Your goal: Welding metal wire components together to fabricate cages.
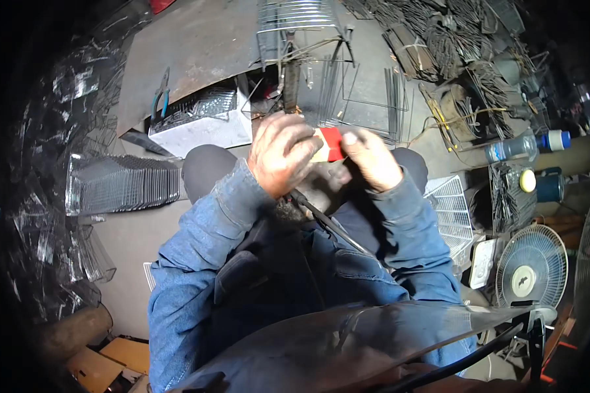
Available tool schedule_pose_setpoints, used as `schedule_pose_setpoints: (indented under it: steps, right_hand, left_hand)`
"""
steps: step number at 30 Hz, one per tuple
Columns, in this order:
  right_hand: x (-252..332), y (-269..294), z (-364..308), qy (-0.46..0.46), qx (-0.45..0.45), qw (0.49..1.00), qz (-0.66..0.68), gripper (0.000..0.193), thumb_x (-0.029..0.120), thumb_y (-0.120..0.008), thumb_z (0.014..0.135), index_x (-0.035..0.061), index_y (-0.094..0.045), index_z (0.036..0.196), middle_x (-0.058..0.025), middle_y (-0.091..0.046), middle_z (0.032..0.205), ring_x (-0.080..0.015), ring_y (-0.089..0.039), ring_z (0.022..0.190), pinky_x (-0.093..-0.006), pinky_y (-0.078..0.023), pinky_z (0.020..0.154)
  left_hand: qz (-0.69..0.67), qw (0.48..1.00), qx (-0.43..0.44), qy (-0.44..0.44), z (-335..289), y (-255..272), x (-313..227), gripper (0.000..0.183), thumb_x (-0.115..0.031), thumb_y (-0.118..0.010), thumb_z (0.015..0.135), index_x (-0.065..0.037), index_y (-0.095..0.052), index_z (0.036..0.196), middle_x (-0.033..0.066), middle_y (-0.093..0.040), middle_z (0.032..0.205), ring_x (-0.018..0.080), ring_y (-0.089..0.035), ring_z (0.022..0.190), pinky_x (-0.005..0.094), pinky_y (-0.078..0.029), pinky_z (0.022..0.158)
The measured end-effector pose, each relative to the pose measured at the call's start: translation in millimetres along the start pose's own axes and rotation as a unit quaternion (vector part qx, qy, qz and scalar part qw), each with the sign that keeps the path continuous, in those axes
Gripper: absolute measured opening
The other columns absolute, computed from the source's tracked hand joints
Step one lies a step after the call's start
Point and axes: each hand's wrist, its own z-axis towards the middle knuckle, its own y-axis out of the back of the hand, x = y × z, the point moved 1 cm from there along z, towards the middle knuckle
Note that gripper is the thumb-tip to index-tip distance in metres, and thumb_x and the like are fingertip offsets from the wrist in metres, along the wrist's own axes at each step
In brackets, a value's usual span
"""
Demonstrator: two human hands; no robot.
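Over my lap, both hands meet at a small red and cream packet (332,143). My left hand (280,152) has its curled fingers closed on the cream end. At the red end, the thumb and bent fingers of my right hand (373,160) pinch the other side. What the packet contains does not show. Just beyond my hands, a wire rack (297,16) stands on a metal stand.
To the left, a white box (203,133) holds wire parts, with blue-handled pliers (161,95) at its edge. Stacked wire racks (128,185) lie nearer. On the right are a plastic bottle (512,149), a fan (531,265) and wire bundles (462,42). A clear visor (347,340) crosses the lower view.
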Motion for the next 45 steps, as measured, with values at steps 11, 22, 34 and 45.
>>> schedule_pose_setpoints:
  steps: [11, 22, 34, 45]
  right_hand:
    - [0.4, -5.1, -0.9, 0.29, -0.098, 0.841, -0.445, 0.053, 0.016, -0.067, 0.071, 0.0001, -0.052, 0.12, -0.0153, -0.062, 0.102, -0.0255, -0.063, 0.087, -0.0344, -0.051, 0.075]
    - [-17.0, -19.5, -3.5, 0.248, -0.116, 0.829, -0.487, 0.041, 0.016, -0.067, 0.067, -0.0011, -0.049, 0.099, -0.02, -0.059, 0.082, -0.0389, -0.06, 0.075, -0.045, -0.049, 0.064]
    - [-23.7, -20.4, -0.7, 0.45, -0.151, 0.777, -0.414, 0.044, 0.005, -0.064, 0.063, -0.0014, -0.053, 0.105, -0.0149, -0.061, 0.087, -0.0323, -0.062, 0.078, -0.0389, -0.051, 0.07]
    - [13.5, 9.4, -11.2, 0.137, 0.069, 0.986, -0.071, 0.025, 0.005, -0.049, 0.083, -0.0008, -0.053, 0.107, -0.0065, -0.058, 0.098, -0.015, -0.056, 0.097, -0.0317, -0.046, 0.084]
  left_hand:
    - [-0.199, 0.923, 0.199, 0.26, -1.8, 2.5, 3.9, 0.061, -0.017, -0.069, 0.075, 0.0, -0.044, 0.129, 0.0233, -0.057, 0.115, 0.0334, -0.058, 0.105, 0.0363, -0.045, 0.089]
    - [-0.204, 0.935, 0.168, 0.235, -12.5, 0.9, -8.7, 0.052, -0.01, -0.067, 0.075, 0.002, -0.049, 0.123, 0.021, -0.058, 0.111, 0.0336, -0.057, 0.103, 0.0365, -0.044, 0.089]
    - [-0.225, 0.936, 0.151, 0.224, -14.4, 14.6, -12.9, 0.049, -0.013, -0.067, 0.077, 0.001, -0.052, 0.121, 0.0186, -0.059, 0.105, 0.031, -0.059, 0.097, 0.0364, -0.045, 0.085]
    - [-0.302, 0.892, 0.295, 0.162, 13.1, 21.7, -12.0, 0.072, -0.01, -0.069, 0.07, -0.004, -0.038, 0.135, 0.0182, -0.053, 0.119, 0.0333, -0.052, 0.109, 0.0368, -0.041, 0.092]
